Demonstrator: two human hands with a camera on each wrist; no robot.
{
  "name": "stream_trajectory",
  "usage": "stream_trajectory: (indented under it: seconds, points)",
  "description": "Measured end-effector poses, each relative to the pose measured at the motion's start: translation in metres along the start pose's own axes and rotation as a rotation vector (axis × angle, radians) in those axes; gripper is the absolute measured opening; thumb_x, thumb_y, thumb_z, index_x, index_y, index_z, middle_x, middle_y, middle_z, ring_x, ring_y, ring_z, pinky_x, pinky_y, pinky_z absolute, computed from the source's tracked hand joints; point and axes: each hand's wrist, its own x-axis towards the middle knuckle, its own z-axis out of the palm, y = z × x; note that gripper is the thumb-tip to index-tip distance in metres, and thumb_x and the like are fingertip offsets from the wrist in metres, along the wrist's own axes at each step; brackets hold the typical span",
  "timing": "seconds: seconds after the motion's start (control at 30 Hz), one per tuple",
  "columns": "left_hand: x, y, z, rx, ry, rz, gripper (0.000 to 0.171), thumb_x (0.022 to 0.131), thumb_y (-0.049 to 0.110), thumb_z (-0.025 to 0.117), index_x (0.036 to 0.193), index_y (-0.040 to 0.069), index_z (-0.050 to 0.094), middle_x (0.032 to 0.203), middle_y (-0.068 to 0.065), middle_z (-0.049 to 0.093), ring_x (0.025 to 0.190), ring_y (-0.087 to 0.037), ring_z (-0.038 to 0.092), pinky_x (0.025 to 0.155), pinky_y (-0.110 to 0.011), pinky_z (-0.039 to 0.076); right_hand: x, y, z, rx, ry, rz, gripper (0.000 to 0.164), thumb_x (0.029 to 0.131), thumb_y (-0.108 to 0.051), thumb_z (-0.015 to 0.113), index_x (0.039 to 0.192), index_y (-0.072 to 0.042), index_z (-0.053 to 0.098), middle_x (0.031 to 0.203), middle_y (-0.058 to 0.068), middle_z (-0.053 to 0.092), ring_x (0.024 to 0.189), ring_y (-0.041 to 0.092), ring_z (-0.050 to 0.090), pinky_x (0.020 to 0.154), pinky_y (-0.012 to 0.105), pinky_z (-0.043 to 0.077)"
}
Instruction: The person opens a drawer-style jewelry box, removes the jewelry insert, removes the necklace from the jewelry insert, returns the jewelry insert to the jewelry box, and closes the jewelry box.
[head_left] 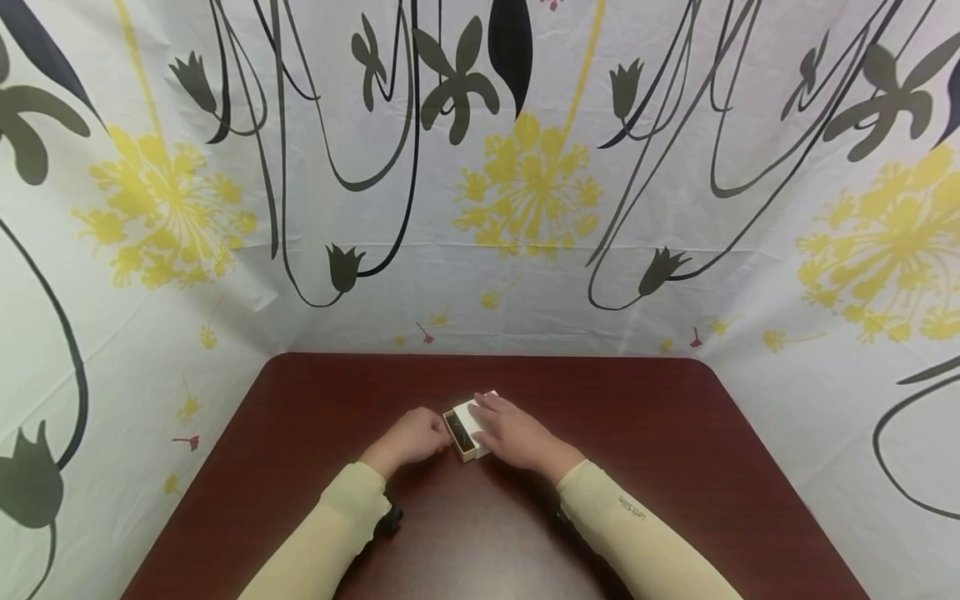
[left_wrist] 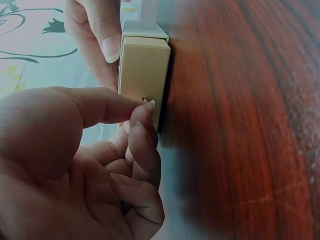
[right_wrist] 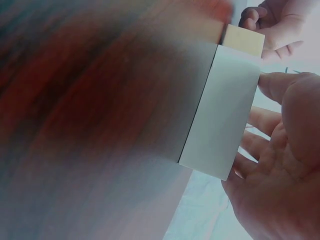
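On the table lies a slide-out box with a white sleeve (head_left: 462, 414) and a tan inner drawer (left_wrist: 145, 65). The drawer is partly pulled out toward the left, and its dark inside (head_left: 459, 431) shows. My left hand (head_left: 412, 436) is at the drawer's end; thumb and index finger pinch together at a small hole there, the other fingers curled. Whatever they pinch is mostly hidden by the fingertips. My right hand (head_left: 517, 429) rests on top of the sleeve with fingers spread and fairly straight. In the right wrist view the white sleeve's long side (right_wrist: 220, 112) faces the camera.
The dark red-brown table (head_left: 337, 383) has rounded far corners. A patterned white cloth (head_left: 517, 308) hangs behind it and along both sides. Pale yellow sleeves (head_left: 330, 533) cover both forearms, with a small black device (head_left: 390, 518) under the left wrist.
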Motion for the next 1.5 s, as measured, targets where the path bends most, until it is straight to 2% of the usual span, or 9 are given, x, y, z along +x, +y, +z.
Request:
stream_trajectory:
  seconds: [0.27, 0.57, 1.03, 1.5]
  points:
    - [-0.0002, -0.0021, 0.0002, 0.004, -0.003, -0.004, 0.029, 0.099, 0.017, 0.074, 0.070, 0.011, 0.072, 0.066, 0.005, 0.065, 0.061, -0.013, 0.056, 0.061, -0.031, 0.046, 0.0000, 0.0021, 0.0026, -0.008, 0.006, -0.002, 0.057, 0.112, -0.026, 0.066, 0.160, 0.002, 0.054, 0.168, 0.025, 0.046, 0.156, 0.048, 0.042, 0.125, 0.059, 0.036]
    - [0.0017, -0.0051, 0.0001, -0.005, -0.020, -0.008, 0.031, 0.100, 0.017, 0.073, 0.070, 0.009, 0.073, 0.062, 0.006, 0.063, 0.057, -0.012, 0.052, 0.057, -0.030, 0.043, 0.0004, 0.0022, 0.0027, -0.008, 0.010, -0.005, 0.057, 0.112, -0.025, 0.067, 0.159, 0.003, 0.055, 0.168, 0.026, 0.047, 0.156, 0.048, 0.042, 0.125, 0.060, 0.036]
    - [-0.0006, -0.0056, -0.0009, -0.024, 0.000, -0.003, 0.028, 0.098, 0.015, 0.073, 0.071, 0.009, 0.072, 0.065, 0.005, 0.065, 0.060, -0.013, 0.055, 0.060, -0.031, 0.046, 0.0005, 0.0017, 0.0015, -0.003, 0.015, -0.007, 0.057, 0.111, -0.025, 0.068, 0.159, 0.004, 0.054, 0.167, 0.027, 0.047, 0.155, 0.049, 0.043, 0.125, 0.058, 0.036]
    - [-0.0024, -0.0065, -0.0034, -0.026, -0.018, -0.008, 0.029, 0.098, 0.016, 0.072, 0.070, 0.011, 0.072, 0.065, 0.006, 0.064, 0.060, -0.013, 0.054, 0.060, -0.030, 0.045, -0.0002, 0.0004, 0.0006, 0.003, 0.012, -0.006, 0.057, 0.112, -0.026, 0.066, 0.159, 0.002, 0.054, 0.168, 0.027, 0.046, 0.156, 0.048, 0.042, 0.125, 0.060, 0.036]
